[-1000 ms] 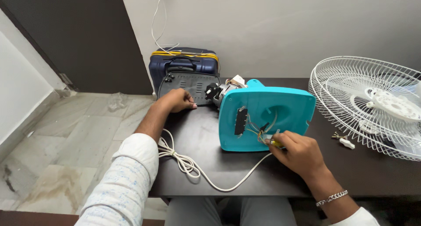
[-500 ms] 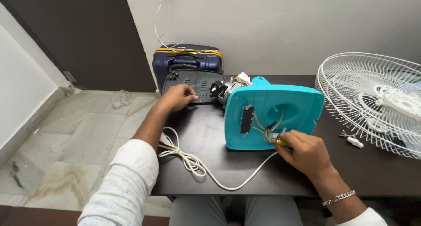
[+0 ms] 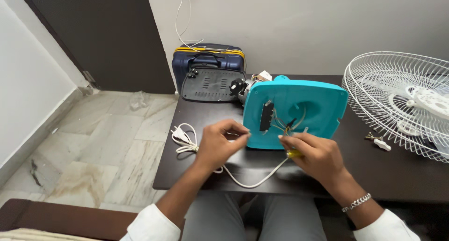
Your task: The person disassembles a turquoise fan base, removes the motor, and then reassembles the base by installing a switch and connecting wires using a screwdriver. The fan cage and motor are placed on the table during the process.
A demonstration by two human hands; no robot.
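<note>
Turquoise fan base (image 3: 299,111) stood on edge mid-desk (image 3: 402,175), underside toward camera, loose wires (image 3: 286,125) spilling from its hollow. Right hand (image 3: 315,154) pressed close below those wires, fingers curled round a yellow-handled tool (image 3: 294,153), its tip hidden. Left hand (image 3: 222,142) hovered just left of the base, fingertips pinched narrow together; hard to tell whether anything sat between them. White cord (image 3: 187,140) looped beside that hand, then ran under both wrists back toward the base. Dark motor (image 3: 239,87) poked out behind the base's upper left corner. Black cover plate (image 3: 208,84) leaned at the desk's far edge against a navy suitcase (image 3: 208,58). White fan grille (image 3: 402,98) lay far right, small white parts (image 3: 379,142) near its rim.
</note>
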